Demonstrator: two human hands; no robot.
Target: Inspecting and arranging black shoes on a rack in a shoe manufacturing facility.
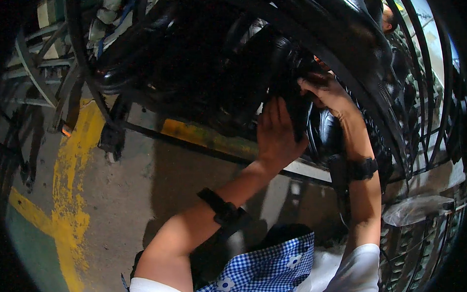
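Note:
My left hand lies nearly flat against a dark bundle of glossy black, leather-like pieces, its fingers stretched upward and the thumb apart. To its right and a little farther off, my right hand reaches in among the same pieces with bent fingers. Shadow and black material hide most of its fingertips, so what they grip cannot be made out. A large shiny black piece hangs above both hands, with curved seams or bands. Each of my wrists wears a black strap.
A frame with a low yellow bar runs under the black pieces. Metal racks stand at the far left. Yellow lines mark the concrete floor. Clear plastic lies at the right beside a slatted structure. Part of another person shows at the upper right.

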